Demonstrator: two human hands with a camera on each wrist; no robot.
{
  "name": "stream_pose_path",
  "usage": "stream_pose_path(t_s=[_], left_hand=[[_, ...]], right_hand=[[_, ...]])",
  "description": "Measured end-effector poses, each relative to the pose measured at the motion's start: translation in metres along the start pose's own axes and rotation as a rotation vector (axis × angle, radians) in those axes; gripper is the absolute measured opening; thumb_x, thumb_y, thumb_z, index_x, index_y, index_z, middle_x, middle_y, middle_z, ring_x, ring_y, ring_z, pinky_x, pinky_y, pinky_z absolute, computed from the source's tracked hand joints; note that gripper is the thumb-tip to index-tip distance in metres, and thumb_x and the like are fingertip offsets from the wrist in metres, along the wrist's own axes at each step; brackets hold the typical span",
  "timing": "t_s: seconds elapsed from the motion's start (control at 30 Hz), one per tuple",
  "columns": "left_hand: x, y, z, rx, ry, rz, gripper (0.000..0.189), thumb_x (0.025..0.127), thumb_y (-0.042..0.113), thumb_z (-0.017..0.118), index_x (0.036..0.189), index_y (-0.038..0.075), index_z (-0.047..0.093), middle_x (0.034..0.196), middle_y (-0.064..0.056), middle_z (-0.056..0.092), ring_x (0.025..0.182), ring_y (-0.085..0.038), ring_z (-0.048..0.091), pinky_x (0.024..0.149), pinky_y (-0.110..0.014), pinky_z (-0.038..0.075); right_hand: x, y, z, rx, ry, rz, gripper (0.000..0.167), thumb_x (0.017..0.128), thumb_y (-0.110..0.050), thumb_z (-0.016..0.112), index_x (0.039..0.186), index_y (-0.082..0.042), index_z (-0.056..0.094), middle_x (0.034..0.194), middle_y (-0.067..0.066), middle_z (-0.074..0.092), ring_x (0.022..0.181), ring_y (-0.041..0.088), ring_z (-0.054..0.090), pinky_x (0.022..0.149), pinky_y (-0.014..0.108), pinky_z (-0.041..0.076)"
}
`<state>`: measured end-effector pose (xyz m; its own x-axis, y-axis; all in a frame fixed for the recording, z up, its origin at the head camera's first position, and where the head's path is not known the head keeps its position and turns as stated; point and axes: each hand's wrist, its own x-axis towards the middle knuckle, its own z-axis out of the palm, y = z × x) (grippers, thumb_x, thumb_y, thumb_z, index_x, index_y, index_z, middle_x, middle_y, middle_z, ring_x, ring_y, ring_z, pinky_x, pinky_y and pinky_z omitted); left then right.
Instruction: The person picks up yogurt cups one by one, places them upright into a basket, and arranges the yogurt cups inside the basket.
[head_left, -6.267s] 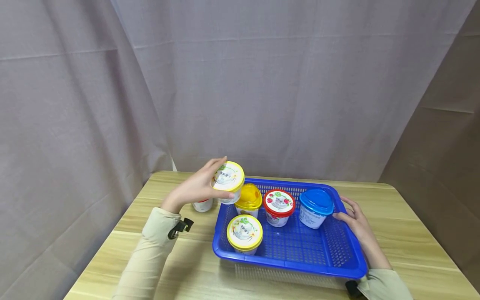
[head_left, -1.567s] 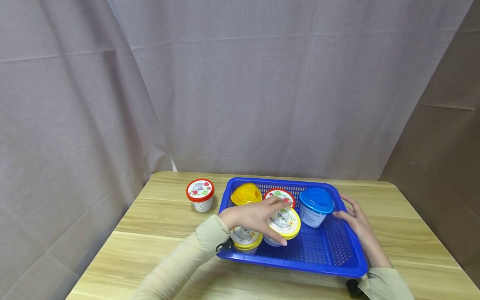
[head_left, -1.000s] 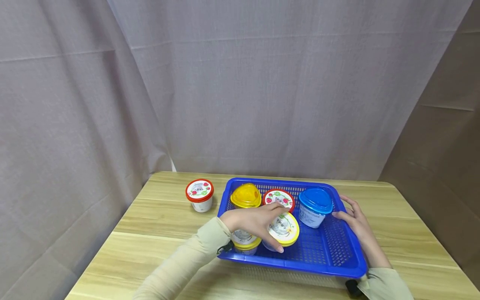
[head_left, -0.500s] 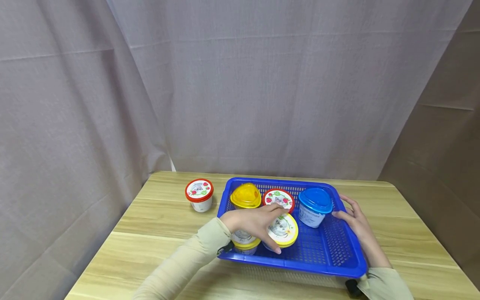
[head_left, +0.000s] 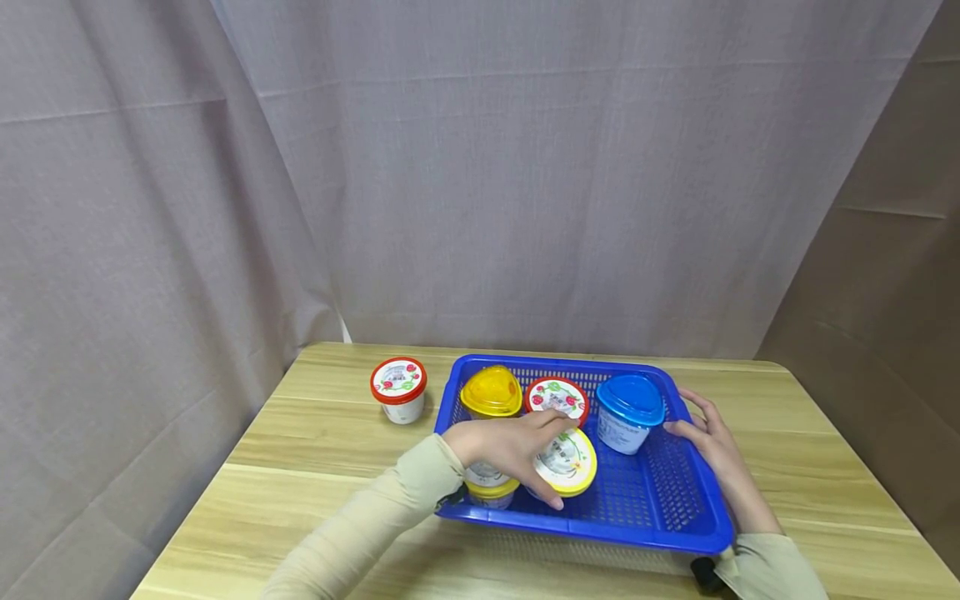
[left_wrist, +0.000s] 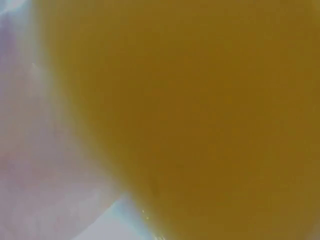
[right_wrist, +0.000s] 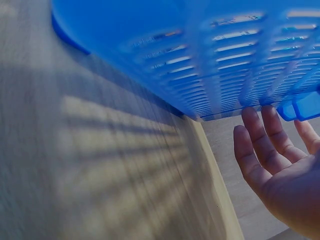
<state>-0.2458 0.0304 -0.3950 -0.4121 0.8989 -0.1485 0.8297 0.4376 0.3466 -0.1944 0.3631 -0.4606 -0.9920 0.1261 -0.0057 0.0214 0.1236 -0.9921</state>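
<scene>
In the head view, my left hand [head_left: 513, 450] reaches into the blue basket [head_left: 592, 532] and grips a tub with a yellow-rimmed lid [head_left: 568, 462], its thumb at the near side. Under the wrist is a second yellow-rimmed tub [head_left: 491, 492], partly hidden. My right hand [head_left: 716, 450] holds the basket's right side, thumb over the rim; in the right wrist view its fingers [right_wrist: 255, 132] touch the slotted outer wall. A blurred yellow surface [left_wrist: 200, 110] fills most of the left wrist view.
Also in the basket are a yellow domed-lid tub [head_left: 491, 390], a red-rimmed tub [head_left: 557, 397] and a blue-lidded tub [head_left: 632, 412]. Another red-rimmed tub [head_left: 399, 390] stands left of the basket on the wooden table [head_left: 315, 450]. A grey curtain [head_left: 525, 183] hangs behind.
From above the basket's left edge, my left hand has brought the yellow-rimmed tub right and down into the basket. Over the last second it barely moves. The right hand stays at the rim.
</scene>
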Motion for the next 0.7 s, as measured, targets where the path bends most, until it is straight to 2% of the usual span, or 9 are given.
stream_pose_path(t_s=[0.23,0.5,0.7], left_hand=[[-0.0018,0.0043,-0.0008,0.020,-0.052,-0.019,0.110,0.084,0.066,0.069,0.163,0.016,0.011,0.166,-0.002,0.016,0.147,-0.012,0.026,0.118,-0.023,0.023],[-0.0033,0.0070,-0.0027,0.082,-0.077,-0.028,0.111,0.085,0.066,0.069,0.164,0.015,0.010,0.168,-0.002,0.012,0.148,-0.012,0.024,0.119,-0.024,0.020],[-0.0052,0.0104,-0.0025,0.156,-0.105,-0.063,0.109,0.086,0.069,0.064,0.164,0.018,0.008,0.169,-0.001,0.005,0.152,-0.013,0.013,0.122,-0.028,0.013]], right_hand=[[-0.0001,0.0004,-0.0006,0.000,-0.004,-0.007,0.067,0.099,-0.015,0.060,0.155,-0.020,0.024,0.097,-0.025,0.063,0.083,0.008,0.069,0.071,0.034,0.060],[0.0009,0.0016,-0.0011,-0.036,0.003,0.001,0.069,0.099,-0.017,0.059,0.157,-0.017,0.021,0.097,-0.028,0.061,0.084,0.007,0.068,0.072,0.033,0.059],[0.0019,0.0026,-0.0007,0.006,0.004,0.012,0.064,0.099,-0.013,0.059,0.153,-0.024,0.026,0.095,-0.026,0.063,0.083,0.009,0.069,0.071,0.033,0.060]])
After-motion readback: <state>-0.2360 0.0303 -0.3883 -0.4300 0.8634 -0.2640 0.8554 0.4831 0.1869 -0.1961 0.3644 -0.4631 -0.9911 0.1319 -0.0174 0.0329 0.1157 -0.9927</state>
